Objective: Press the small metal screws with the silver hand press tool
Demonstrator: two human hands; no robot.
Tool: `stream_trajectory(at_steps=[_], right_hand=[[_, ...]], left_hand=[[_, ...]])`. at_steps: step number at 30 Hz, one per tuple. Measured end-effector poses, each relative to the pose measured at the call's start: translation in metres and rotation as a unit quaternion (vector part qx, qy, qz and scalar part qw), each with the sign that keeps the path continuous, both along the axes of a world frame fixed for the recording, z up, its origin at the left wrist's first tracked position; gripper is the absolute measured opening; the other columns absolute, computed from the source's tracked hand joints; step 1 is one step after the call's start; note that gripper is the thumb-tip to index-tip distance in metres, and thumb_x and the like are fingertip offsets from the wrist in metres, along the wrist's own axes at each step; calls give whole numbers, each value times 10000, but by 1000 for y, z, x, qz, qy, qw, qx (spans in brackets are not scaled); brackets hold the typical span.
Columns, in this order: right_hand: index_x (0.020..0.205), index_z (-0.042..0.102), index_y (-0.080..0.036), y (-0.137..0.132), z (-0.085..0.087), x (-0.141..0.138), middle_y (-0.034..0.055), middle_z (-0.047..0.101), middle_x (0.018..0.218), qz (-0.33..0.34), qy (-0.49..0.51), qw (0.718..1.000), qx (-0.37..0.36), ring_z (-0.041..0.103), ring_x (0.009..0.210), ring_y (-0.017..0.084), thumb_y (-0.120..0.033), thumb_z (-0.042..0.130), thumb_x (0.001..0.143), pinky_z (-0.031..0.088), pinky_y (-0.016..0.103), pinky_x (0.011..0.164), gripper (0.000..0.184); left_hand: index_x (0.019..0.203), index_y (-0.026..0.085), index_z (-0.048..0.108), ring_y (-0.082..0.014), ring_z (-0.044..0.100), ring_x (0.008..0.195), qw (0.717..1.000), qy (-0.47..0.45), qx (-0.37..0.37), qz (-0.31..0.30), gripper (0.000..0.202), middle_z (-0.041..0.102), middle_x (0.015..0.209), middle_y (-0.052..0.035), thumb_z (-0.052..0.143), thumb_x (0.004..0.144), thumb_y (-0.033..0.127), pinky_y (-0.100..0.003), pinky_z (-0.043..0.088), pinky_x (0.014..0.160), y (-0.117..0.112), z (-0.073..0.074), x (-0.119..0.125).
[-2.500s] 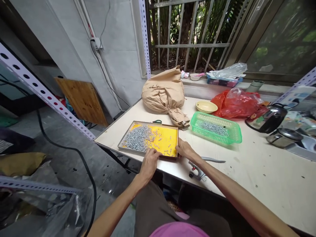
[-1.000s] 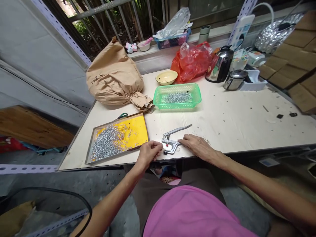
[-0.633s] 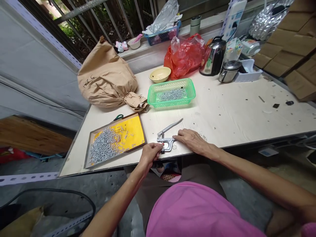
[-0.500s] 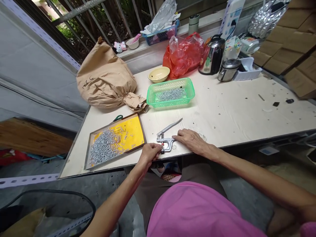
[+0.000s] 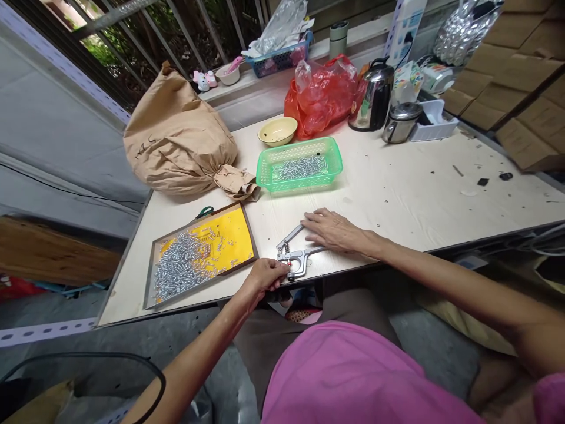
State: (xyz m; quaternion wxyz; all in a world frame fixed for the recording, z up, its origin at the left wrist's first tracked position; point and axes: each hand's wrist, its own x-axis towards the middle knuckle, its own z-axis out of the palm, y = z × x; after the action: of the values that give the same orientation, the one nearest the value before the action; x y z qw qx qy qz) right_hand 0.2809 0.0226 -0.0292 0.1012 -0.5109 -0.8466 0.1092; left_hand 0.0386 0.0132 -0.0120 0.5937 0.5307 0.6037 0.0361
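Note:
Grey metal snap pliers [image 5: 301, 257] with a spring lie on the table near its front edge, handles spread apart. My right hand [image 5: 338, 231] lies over both handles, its fingers across the upper one and the lower one running under the palm. At the jaws, my left hand [image 5: 268, 274] is closed in a pinch beside a small red part. Whatever its fingertips hold is hidden. Left of that hand sits a shallow tray [image 5: 252, 235] with a yellow lining and a heap of small silvery metal pieces [image 5: 183, 265].
A green basket [image 5: 300, 185] with similar metal pieces stands behind the pliers. Further back are a yellow bowl [image 5: 277, 131], a red plastic bag [image 5: 320, 97], a kettle [image 5: 373, 97] and a steel pot [image 5: 401, 122]. A large brown paper sack [image 5: 180, 135] lies at the back left.
My right hand has moved from the end of the lower handle up over both handles. My left hand stays pinched at the jaws. The view has shifted slightly.

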Motion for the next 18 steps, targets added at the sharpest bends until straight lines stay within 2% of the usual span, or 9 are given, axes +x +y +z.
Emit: stream_trajectory(at_steps=[5, 9, 13, 18], right_hand=[[1084, 624, -217, 22, -6, -1, 96, 611, 1040, -7, -53, 998, 26, 431, 986, 258, -278, 446, 938, 288, 359, 779, 238], [878, 632, -188, 32, -5, 1, 76, 618, 891, 11, -102, 992, 70, 441, 869, 213, -180, 424, 936, 230, 342, 731, 216], [854, 603, -179, 28, -6, 4, 58, 618, 860, 27, -152, 981, 115, 435, 807, 196, -117, 415, 927, 200, 336, 696, 211], [865, 592, -169, 13, -6, 10, 64, 617, 853, 18, -172, 975, 137, 434, 793, 198, -90, 399, 923, 190, 339, 685, 216]], left_hand=[[556, 150, 524, -37, 307, 323, 999, 26, 10, -16, 263, 416, 384, 67, 617, 694, 352, -175, 194, 347, -2, -1, 3], [576, 153, 524, -46, 320, 314, 999, 41, 20, -11, 258, 414, 364, 65, 593, 715, 359, -171, 214, 335, -6, -3, 4], [626, 157, 547, -60, 362, 317, 998, 63, 27, 7, 196, 427, 362, 66, 589, 703, 332, -164, 246, 330, -10, -6, 5], [569, 168, 501, -71, 398, 304, 997, 68, 21, -1, 232, 431, 353, 58, 579, 703, 341, -168, 275, 331, -9, -8, 8]])
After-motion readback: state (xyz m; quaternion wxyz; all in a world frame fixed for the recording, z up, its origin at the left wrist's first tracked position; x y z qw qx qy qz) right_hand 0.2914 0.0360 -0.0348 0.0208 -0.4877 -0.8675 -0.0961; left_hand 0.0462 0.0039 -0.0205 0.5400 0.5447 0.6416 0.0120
